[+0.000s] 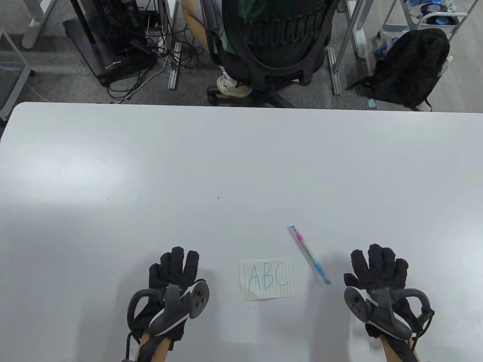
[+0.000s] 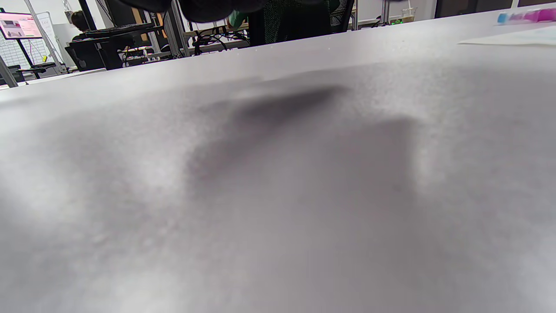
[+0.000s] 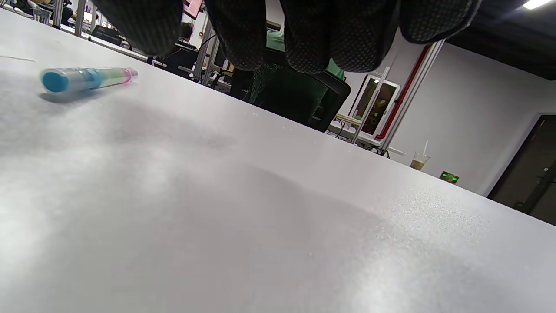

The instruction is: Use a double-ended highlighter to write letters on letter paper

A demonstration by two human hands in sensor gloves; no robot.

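Observation:
A small lined letter paper [image 1: 267,279] lies near the table's front edge with "ABC" written on it in blue. Just right of it the double-ended highlighter [image 1: 308,254] lies capped on the table, pink end away, blue end near; it also shows at the left of the right wrist view [image 3: 87,78] and at the far right of the left wrist view [image 2: 527,16]. My left hand [image 1: 174,270] rests flat on the table left of the paper, holding nothing. My right hand [image 1: 379,268] lies flat right of the highlighter, fingers [image 3: 321,39] straight and apart from it.
The white table [image 1: 241,169] stretches wide around the hands. Beyond its far edge stand a black office chair [image 1: 273,41] with a seated person, a tangle of cables [image 1: 128,49] and a black backpack [image 1: 409,68] on the floor.

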